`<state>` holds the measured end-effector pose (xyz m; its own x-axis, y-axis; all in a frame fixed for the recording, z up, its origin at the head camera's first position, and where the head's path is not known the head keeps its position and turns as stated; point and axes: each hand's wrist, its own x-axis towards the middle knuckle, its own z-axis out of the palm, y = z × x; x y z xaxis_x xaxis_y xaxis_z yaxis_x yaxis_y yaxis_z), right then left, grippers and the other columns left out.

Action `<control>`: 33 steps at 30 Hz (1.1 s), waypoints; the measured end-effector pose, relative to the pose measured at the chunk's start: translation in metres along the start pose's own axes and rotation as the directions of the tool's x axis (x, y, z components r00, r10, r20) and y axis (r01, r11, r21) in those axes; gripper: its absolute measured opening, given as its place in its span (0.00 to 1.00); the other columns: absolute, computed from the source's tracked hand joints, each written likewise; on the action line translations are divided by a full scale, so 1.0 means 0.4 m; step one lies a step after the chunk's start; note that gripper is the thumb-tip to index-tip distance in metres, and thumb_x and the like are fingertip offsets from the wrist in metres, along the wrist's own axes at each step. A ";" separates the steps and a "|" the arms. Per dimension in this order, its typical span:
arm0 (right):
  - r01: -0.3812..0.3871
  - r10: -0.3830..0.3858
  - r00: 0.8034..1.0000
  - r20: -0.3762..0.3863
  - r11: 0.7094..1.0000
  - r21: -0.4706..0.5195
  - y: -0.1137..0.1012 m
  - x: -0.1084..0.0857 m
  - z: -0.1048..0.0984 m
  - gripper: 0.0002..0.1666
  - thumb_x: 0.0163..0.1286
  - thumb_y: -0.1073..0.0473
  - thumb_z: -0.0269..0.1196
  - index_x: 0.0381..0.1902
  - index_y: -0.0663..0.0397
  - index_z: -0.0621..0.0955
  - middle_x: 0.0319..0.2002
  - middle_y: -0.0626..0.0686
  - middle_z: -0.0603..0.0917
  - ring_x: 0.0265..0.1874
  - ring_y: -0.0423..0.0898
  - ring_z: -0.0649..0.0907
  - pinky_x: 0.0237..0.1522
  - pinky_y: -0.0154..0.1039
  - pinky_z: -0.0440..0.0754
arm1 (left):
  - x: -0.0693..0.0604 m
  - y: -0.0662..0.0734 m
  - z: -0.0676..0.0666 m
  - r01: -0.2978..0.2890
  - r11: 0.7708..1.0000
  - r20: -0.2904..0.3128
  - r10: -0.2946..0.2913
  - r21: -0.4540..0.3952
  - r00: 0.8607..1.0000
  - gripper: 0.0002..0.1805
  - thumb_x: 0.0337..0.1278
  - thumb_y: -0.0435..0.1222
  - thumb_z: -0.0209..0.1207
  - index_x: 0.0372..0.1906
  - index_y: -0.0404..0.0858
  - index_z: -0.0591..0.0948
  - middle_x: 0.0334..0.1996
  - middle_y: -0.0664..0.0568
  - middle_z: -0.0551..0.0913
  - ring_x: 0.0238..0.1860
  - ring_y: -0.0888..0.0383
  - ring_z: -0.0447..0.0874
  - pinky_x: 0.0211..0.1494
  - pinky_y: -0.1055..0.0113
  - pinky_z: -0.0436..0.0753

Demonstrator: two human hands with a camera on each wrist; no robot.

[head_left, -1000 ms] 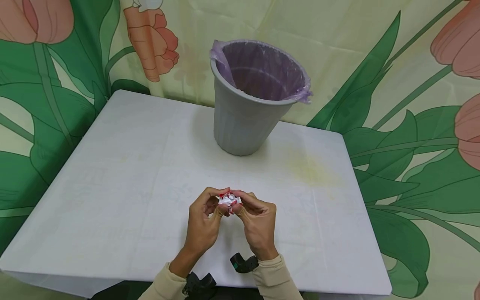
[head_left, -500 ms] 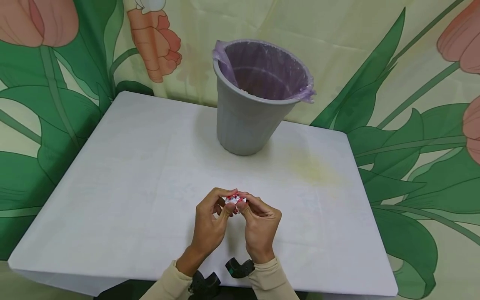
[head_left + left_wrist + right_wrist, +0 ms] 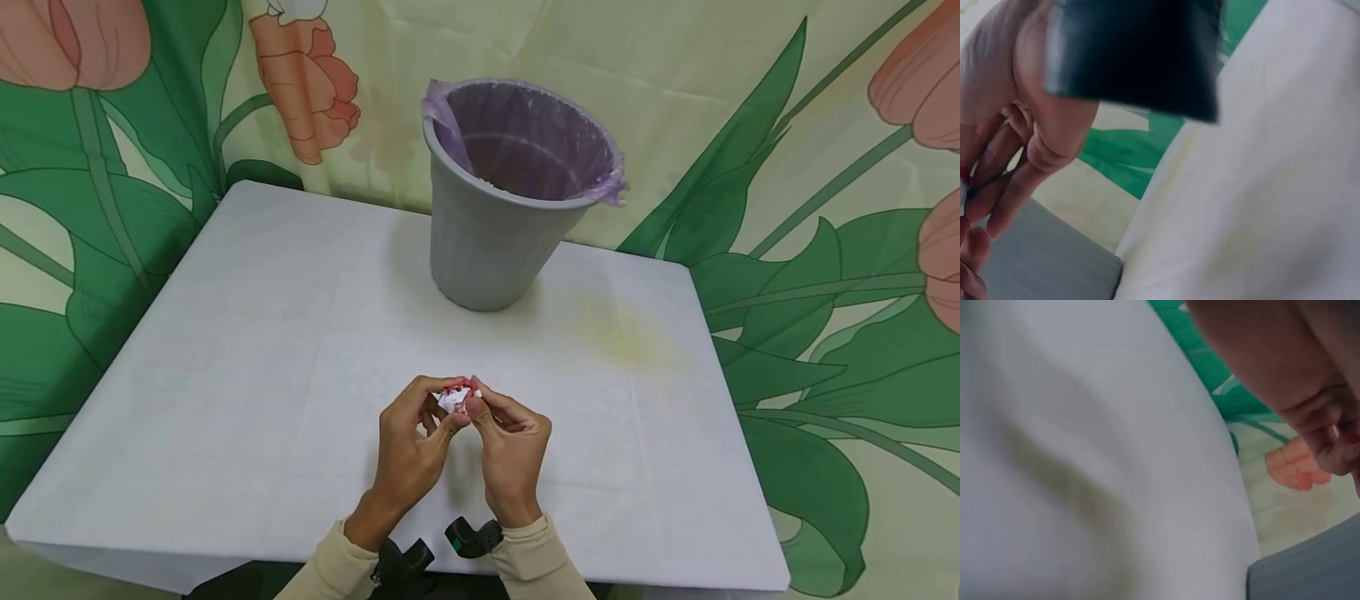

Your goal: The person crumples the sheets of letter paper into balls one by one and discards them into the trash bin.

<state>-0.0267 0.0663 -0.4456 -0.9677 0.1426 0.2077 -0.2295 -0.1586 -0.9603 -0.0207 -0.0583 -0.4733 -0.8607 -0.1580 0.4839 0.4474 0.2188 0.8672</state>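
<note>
Between both hands, above the front middle of the table, is a small crumpled wrapper [image 3: 454,400], white or silvery with red parts. My left hand [image 3: 408,442] pinches its left side with thumb and fingers. From the right, my right hand [image 3: 512,454] pinches it, the thumb pressed on the near face. Whether anything lies inside the crumple cannot be told. In the left wrist view the left hand [image 3: 1029,106] shows at the upper left, with only a sliver of the wrapper at the edge. The right wrist view catches part of the right hand [image 3: 1297,375] at the upper right.
A grey bin [image 3: 487,250] with a purple bag liner [image 3: 525,142] stands at the back of the table, beyond the hands. The white tablecloth [image 3: 225,375] has a yellowish stain at the right. Behind hangs a floral cloth [image 3: 675,100].
Both hands keep hold of the wrapper and stay nearly in place. Thumbs and fingers have shifted slightly on it, and its crumpled shape looks a little different. The head view swayed slightly.
</note>
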 end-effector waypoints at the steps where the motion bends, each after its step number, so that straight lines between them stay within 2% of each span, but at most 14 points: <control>1: 0.018 -0.018 1.000 0.017 1.000 -0.012 0.001 -0.002 0.000 0.16 0.68 0.71 0.72 0.52 0.75 0.87 0.44 0.53 0.94 0.47 0.44 0.93 0.48 0.38 0.91 | -0.002 0.000 0.001 -0.001 1.000 -0.012 0.001 0.003 1.000 0.24 0.55 0.32 0.75 0.58 0.41 0.85 0.47 0.48 0.90 0.28 0.63 0.78 0.27 0.75 0.77; 4: 0.070 -0.066 0.995 0.069 0.996 -0.053 0.001 -0.005 -0.002 0.16 0.70 0.70 0.70 0.55 0.69 0.87 0.42 0.53 0.94 0.43 0.40 0.92 0.48 0.36 0.91 | -0.006 0.003 0.002 0.006 1.000 -0.045 -0.007 -0.025 0.999 0.23 0.55 0.27 0.75 0.57 0.40 0.86 0.46 0.47 0.90 0.28 0.63 0.78 0.26 0.75 0.76; 8: 0.115 -0.102 0.980 0.170 0.991 -0.068 0.003 -0.001 -0.014 0.19 0.71 0.69 0.69 0.59 0.69 0.85 0.43 0.59 0.92 0.44 0.39 0.89 0.48 0.33 0.90 | -0.004 0.013 -0.001 0.038 0.992 -0.053 -0.044 -0.124 0.998 0.21 0.57 0.24 0.72 0.55 0.35 0.85 0.47 0.41 0.90 0.26 0.62 0.78 0.26 0.74 0.78; 12: 0.140 -0.115 0.959 0.257 0.987 -0.078 0.007 0.007 -0.032 0.23 0.70 0.68 0.71 0.61 0.67 0.85 0.45 0.64 0.91 0.48 0.42 0.90 0.50 0.31 0.88 | 0.001 0.019 -0.009 0.111 0.972 -0.017 -0.117 -0.208 0.993 0.19 0.59 0.25 0.70 0.55 0.34 0.85 0.48 0.40 0.89 0.24 0.62 0.78 0.26 0.72 0.81; 16: 0.165 -0.138 0.960 0.242 0.982 -0.093 0.016 0.009 -0.036 0.22 0.67 0.68 0.73 0.58 0.66 0.87 0.42 0.59 0.91 0.46 0.45 0.92 0.49 0.33 0.90 | 0.005 0.018 -0.014 0.182 0.952 0.033 -0.179 -0.245 0.983 0.18 0.60 0.25 0.70 0.55 0.34 0.85 0.49 0.40 0.89 0.23 0.62 0.77 0.25 0.70 0.81; 19: 0.169 -0.150 0.969 0.195 0.982 -0.085 0.024 0.006 -0.033 0.21 0.66 0.68 0.73 0.56 0.69 0.87 0.44 0.57 0.92 0.47 0.47 0.93 0.51 0.37 0.90 | 0.006 0.014 -0.013 0.215 0.953 0.042 -0.210 -0.213 0.977 0.18 0.61 0.28 0.70 0.55 0.39 0.87 0.51 0.44 0.91 0.25 0.61 0.80 0.25 0.70 0.80; 23: 0.127 -0.120 0.984 0.128 0.991 -0.047 0.036 0.000 -0.027 0.20 0.67 0.67 0.72 0.55 0.70 0.87 0.47 0.56 0.92 0.50 0.49 0.92 0.52 0.40 0.90 | 0.008 0.006 -0.011 0.229 0.972 0.030 -0.228 -0.042 0.973 0.19 0.60 0.36 0.73 0.56 0.52 0.89 0.48 0.57 0.91 0.38 0.61 0.82 0.32 0.70 0.80; 26: 0.096 -0.093 0.991 0.095 0.995 -0.027 0.043 -0.004 -0.023 0.19 0.67 0.66 0.72 0.54 0.70 0.88 0.46 0.54 0.92 0.46 0.46 0.92 0.50 0.38 0.91 | 0.014 0.005 -0.012 0.197 0.979 0.014 -0.198 0.052 0.980 0.18 0.60 0.38 0.74 0.54 0.57 0.91 0.51 0.59 0.87 0.49 0.60 0.81 0.36 0.69 0.81; 30: 0.092 -0.090 0.993 0.076 0.996 -0.022 0.046 -0.006 -0.018 0.19 0.67 0.64 0.72 0.52 0.71 0.88 0.43 0.53 0.93 0.41 0.42 0.92 0.46 0.36 0.91 | 0.024 0.007 -0.013 0.139 0.989 0.008 -0.140 0.042 0.990 0.17 0.59 0.35 0.74 0.53 0.53 0.91 0.52 0.57 0.87 0.53 0.59 0.81 0.39 0.69 0.84; 33: 0.104 -0.103 0.992 0.076 0.995 -0.012 0.044 -0.004 -0.012 0.19 0.67 0.63 0.72 0.52 0.71 0.88 0.43 0.54 0.93 0.41 0.43 0.93 0.46 0.36 0.91 | 0.030 0.009 -0.013 0.110 0.994 0.002 -0.110 0.003 0.994 0.17 0.58 0.33 0.74 0.52 0.50 0.90 0.47 0.58 0.89 0.50 0.59 0.82 0.41 0.69 0.86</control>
<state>-0.0289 0.0679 -0.4637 -0.9442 0.0834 0.3187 -0.3275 -0.1313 -0.9357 -0.0283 -0.0643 -0.4636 -0.9052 -0.1791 0.3853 0.3492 0.2030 0.9148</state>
